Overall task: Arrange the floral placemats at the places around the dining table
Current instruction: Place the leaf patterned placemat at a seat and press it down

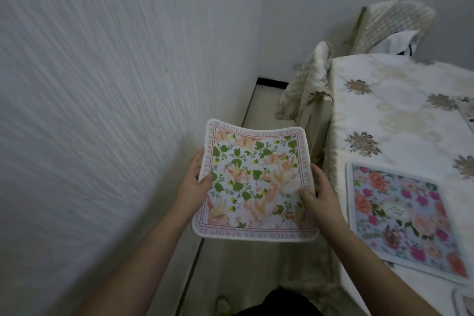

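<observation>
I hold a square white-bordered placemat printed with peach blossoms and green leaves (254,182) out in front of me, in the air above the pale floor (256,269) and to the left of the table. My left hand (193,182) grips its left edge, thumb pressed on the printed face and the fingers curled out of sight beneath. My right hand (319,194) grips the right edge the same way, thumb on top near the red border line, fingers wrapped under. The mat sags slightly between my hands, its far edge curling upward, with lettering running around the border.

Just to the right, on the tabletop covered in a cream cloth with brownish embroidered flowers (400,115), lies a rectangular light-blue placemat crowded with pink and orange roses (405,218), flat near the table's edge closest to me. The corner of another placemat (463,303) shows at the bottom right, nearer to me, and a sliver of yet another mat (468,115) touches the right edge of view farther along.

Beyond the held mat, a chair draped in a cream quilted cover (305,84) stands pushed against the table's left side. Farther still, a second covered chair (392,25) sits at the far end, against the textured white wall (102,59).
</observation>
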A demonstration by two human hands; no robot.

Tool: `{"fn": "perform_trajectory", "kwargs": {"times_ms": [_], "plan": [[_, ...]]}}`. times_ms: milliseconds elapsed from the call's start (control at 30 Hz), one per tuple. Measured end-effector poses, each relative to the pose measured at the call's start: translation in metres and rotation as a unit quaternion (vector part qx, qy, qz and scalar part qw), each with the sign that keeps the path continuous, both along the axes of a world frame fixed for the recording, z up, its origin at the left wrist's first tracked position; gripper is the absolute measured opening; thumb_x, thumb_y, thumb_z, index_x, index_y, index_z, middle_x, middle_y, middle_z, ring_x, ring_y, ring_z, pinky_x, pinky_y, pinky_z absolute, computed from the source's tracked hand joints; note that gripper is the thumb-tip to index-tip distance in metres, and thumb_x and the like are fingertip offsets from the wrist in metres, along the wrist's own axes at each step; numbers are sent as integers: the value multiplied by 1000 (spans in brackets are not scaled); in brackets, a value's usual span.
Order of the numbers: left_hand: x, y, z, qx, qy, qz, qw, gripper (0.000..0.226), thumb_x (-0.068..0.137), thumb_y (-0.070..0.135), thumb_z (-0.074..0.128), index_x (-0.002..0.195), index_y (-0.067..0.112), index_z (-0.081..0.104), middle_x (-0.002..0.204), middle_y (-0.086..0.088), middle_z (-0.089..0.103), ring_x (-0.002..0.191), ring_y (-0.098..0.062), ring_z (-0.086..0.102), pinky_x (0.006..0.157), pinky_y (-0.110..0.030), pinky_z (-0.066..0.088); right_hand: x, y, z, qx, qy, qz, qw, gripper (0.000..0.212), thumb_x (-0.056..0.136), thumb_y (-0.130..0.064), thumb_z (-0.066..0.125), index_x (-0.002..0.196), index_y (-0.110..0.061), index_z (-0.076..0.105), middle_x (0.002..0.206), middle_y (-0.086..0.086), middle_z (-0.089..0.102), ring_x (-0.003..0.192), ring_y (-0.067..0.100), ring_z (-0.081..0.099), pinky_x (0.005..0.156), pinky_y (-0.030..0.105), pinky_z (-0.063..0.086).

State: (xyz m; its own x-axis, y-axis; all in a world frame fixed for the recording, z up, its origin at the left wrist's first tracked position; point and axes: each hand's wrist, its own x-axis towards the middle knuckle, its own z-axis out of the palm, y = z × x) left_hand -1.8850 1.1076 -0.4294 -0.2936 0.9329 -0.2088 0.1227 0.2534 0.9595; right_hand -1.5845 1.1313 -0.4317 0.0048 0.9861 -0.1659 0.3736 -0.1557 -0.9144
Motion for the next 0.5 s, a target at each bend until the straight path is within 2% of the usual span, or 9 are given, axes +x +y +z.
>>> {"fn": "perform_trajectory", "kwargs": {"times_ms": [133, 233, 367, 433, 500], "plan": [[0, 39, -3, 4, -1, -22, 1000, 68, 96, 9, 60, 141, 54, 36, 116, 12, 71, 98, -12, 73, 82, -47, 61, 2, 27, 2, 7, -1, -30, 1000, 62, 94, -10, 59, 143, -42, 37, 113, -25, 59, 85, -19, 61, 58, 6, 50], [4, 72, -6, 10, 7, -34, 999, 69, 95, 7, 60, 143, 50, 37, 114, 10, 72, 97, -14, 73, 82, -47, 61, 8, 52, 2, 5, 8, -50, 999, 63, 95, -7, 59, 147, -35, 36, 111, -25, 57, 82, -23, 60, 56, 3, 47], [13, 130, -6, 12, 5, -60, 998, 69, 95, 7, 60, 144, 50, 37, 113, 8, 73, 95, -13, 74, 77, -42, 62, 20, 94, 0, 16, 10, -69, 997, 62, 94, -7, 58, 147, -33, 36, 114, -22, 59, 86, -15, 64, 58, 7, 50], [22, 163, -4, 13, 14, -67, 998, 69, 95, 8, 60, 144, 50, 37, 114, 10, 72, 96, -12, 74, 75, -39, 63, 27, 121, 1, 19, 4, -78, 997, 63, 94, -12, 60, 146, -38, 35, 118, -15, 63, 90, -4, 67, 61, 11, 52], [31, 194, 0, 10, 24, -73, 997, 69, 95, 8, 61, 144, 50, 36, 115, 10, 71, 95, -11, 74, 75, -40, 63, 35, 149, 2, 17, 4, -85, 996, 63, 94, -14, 60, 145, -40, 34, 120, -11, 64, 97, 7, 68, 71, 21, 56]]}}
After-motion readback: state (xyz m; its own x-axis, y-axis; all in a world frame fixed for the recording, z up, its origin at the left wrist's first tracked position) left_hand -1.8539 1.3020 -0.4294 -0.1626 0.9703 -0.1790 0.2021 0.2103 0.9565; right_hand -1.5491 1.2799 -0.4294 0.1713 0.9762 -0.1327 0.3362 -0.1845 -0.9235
